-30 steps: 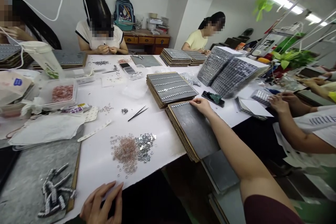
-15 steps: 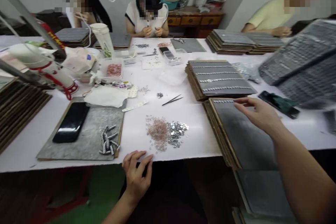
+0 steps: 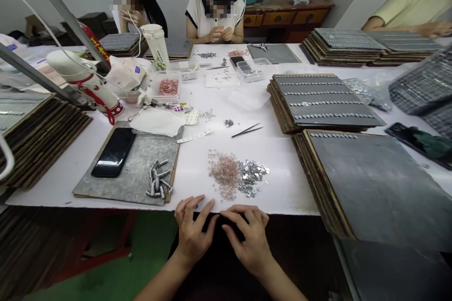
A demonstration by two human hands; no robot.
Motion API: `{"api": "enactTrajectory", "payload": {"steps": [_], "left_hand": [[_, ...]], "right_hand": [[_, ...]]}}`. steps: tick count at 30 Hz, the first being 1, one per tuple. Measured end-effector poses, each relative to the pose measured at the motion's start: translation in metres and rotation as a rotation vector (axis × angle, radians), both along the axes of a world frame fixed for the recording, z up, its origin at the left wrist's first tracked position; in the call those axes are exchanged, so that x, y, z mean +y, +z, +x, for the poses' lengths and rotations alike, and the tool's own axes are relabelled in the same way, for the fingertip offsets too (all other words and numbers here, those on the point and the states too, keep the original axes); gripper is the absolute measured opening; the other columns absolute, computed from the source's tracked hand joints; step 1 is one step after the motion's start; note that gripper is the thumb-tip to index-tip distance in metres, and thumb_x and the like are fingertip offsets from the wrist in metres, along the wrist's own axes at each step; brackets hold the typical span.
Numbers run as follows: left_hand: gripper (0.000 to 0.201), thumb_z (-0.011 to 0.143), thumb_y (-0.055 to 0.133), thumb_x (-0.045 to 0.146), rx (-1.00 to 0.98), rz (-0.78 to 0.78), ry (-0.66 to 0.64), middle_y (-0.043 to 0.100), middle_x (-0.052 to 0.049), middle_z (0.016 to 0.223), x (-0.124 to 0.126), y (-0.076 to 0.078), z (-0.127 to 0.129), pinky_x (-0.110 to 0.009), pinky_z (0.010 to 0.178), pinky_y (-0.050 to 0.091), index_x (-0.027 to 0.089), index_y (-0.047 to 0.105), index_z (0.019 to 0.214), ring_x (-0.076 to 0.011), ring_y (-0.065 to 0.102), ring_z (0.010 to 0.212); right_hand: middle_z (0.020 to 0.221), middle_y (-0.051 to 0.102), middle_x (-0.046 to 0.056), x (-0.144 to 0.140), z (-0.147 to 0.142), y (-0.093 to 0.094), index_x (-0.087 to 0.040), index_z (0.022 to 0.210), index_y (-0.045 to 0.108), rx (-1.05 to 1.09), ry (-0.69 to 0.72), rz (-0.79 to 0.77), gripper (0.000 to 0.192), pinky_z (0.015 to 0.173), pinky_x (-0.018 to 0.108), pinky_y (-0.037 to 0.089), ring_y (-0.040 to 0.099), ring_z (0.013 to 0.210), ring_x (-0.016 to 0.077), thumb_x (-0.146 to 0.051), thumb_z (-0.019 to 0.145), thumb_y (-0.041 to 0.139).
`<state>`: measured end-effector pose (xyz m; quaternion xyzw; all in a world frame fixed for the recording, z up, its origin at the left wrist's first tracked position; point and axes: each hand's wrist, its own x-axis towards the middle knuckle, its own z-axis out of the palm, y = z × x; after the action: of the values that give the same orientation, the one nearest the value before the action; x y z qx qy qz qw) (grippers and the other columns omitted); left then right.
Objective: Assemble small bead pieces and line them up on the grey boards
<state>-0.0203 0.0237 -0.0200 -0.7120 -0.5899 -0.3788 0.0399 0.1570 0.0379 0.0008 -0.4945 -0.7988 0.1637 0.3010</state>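
Small rings (image 3: pixel 237 176) heaped near the table edge (image 3: pixel 141 204), where left hand (image 3: pixel 192 233) and right hand (image 3: pixel 249 240) rest, fingers spread, empty.

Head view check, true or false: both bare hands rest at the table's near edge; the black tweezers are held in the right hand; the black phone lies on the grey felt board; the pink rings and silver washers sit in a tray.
1. Both hands, left hand and right hand, rest at the near edge of the white table: true.
2. The thin black tweezers are in the right hand: false, they lie on the table, apart from both hands.
3. The black phone lies on the grey felt board: true.
4. The pink ring pile and silver washer pile sit in a tray: false, they lie loose on the table.
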Motion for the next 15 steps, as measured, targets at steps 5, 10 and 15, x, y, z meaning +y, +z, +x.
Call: {"api": "enactTrajectory", "payload": {"steps": [5, 10, 15], "left_hand": [[0.024, 0.08, 0.068, 0.008, -0.041, 0.075, -0.026, 0.066, -0.005, 0.094, -0.007, 0.003, -0.009, -0.045, 0.094, 0.041, 0.027, 0.072, 0.094, -0.0228, 0.057, 0.094], [0.016, 0.08, 0.068, 0.011, -0.359, -0.083, -0.097, 0.061, 0.0, 0.072, -0.021, 0.016, -0.004, -0.032, 0.072, 0.044, 0.025, 0.071, 0.089, -0.0162, 0.055, 0.071], [0.012, 0.082, 0.068, 0.029, -1.144, -0.64, -0.165, 0.053, 0.002, 0.066, -0.033, 0.023, 0.012, -0.023, 0.059, 0.04, 0.018, 0.067, 0.076, -0.0108, 0.048, 0.061]], "right_hand": [[0.125, 0.059, 0.004, -0.002, -0.011, -0.004, -0.04, 0.126, 0.056, -0.085, -0.062, 0.044, 0.038, 0.085, 0.043, 0.032, 0.051, 0.107, 0.0265, -0.038, 0.088, 0.059], [0.129, 0.054, 0.005, -0.003, -0.008, 0.0, -0.038, 0.13, 0.053, -0.031, -0.032, 0.01, 0.043, 0.088, 0.043, 0.034, 0.047, 0.111, 0.0279, -0.041, 0.088, 0.057], [0.119, 0.057, 0.004, -0.015, -0.005, 0.008, -0.033, 0.106, 0.065, 0.091, 0.111, -0.083, 0.021, 0.086, 0.04, 0.036, 0.048, 0.107, 0.0245, -0.039, 0.088, 0.058]]}}
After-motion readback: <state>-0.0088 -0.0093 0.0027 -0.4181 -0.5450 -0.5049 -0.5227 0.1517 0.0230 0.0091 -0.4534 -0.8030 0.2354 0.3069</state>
